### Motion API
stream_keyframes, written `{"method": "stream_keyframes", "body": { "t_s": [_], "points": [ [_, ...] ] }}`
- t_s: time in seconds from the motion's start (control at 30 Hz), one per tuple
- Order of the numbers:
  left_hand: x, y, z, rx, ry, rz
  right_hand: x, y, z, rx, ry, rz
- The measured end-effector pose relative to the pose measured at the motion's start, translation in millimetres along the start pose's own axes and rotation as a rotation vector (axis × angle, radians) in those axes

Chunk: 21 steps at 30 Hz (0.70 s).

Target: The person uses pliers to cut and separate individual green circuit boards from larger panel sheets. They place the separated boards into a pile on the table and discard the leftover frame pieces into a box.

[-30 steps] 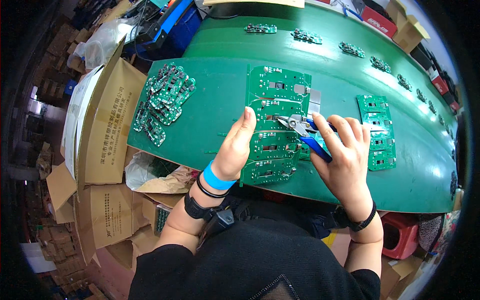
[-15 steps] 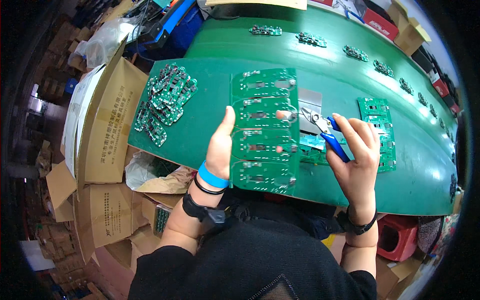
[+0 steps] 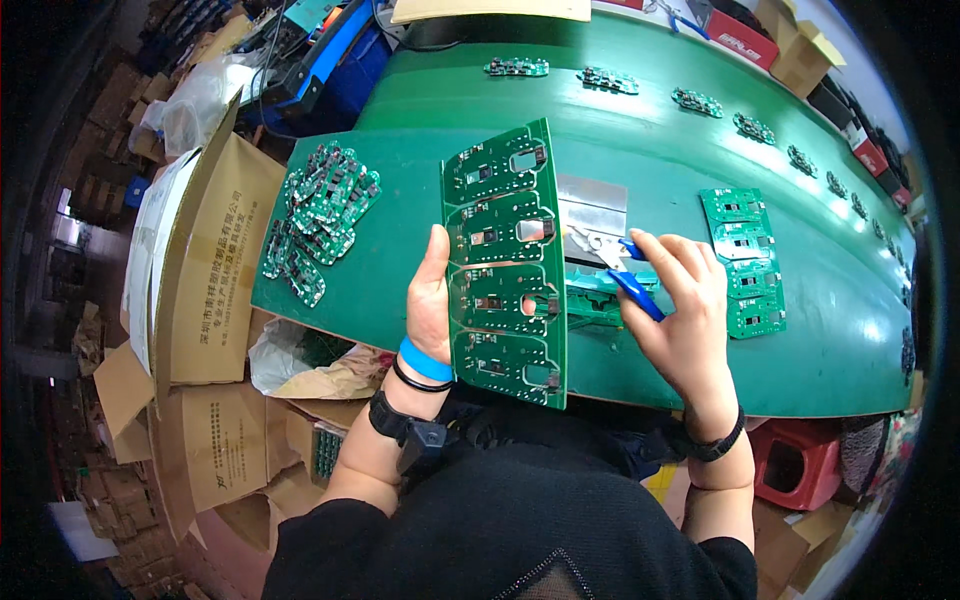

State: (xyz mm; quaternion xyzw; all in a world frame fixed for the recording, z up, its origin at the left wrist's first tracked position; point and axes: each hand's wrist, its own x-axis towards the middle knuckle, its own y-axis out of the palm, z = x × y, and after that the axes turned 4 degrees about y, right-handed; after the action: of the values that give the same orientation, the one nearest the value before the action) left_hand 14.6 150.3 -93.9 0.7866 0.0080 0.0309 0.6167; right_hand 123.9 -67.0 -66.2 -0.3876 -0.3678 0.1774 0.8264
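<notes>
My left hand (image 3: 429, 305) is closed on a green circuit board panel (image 3: 488, 258), held up tilted above the table. Its thumb lies along the left edge; the other fingers are behind the panel, partly showing through cut-outs. Several joined boards make up this panel, each with small dark parts. In my right hand (image 3: 692, 318) are blue-handled cutting nippers (image 3: 637, 292), with their metal jaws near the panel's right edge, apart from it. Behind the jaws lies a grey metal plate (image 3: 592, 196), partly hidden by the panel.
Separated circuit boards (image 3: 322, 215) form a heap on the green table (image 3: 400, 165) at left. Another panel (image 3: 745, 262) lies at right. Single boards (image 3: 608, 80) stand in a row along the green belt (image 3: 440, 85). A cardboard box (image 3: 222, 260) stands at the left edge, a red stool (image 3: 797, 465) below right.
The panel has turned in my left hand, its right edge swinging toward me and its face now angled. My right hand with the nippers has shifted slightly left in view.
</notes>
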Motion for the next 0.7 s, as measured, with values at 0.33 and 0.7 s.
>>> {"method": "stream_keyframes", "body": {
  "t_s": [0.33,0.7],
  "points": [
    [14,27,0,0.511,0.034,-0.219,-3,-22,22,-0.051,-0.130,0.146],
    [18,25,0,0.689,0.149,-0.193,3,-15,29,-0.139,-0.173,0.175]
  ]
}}
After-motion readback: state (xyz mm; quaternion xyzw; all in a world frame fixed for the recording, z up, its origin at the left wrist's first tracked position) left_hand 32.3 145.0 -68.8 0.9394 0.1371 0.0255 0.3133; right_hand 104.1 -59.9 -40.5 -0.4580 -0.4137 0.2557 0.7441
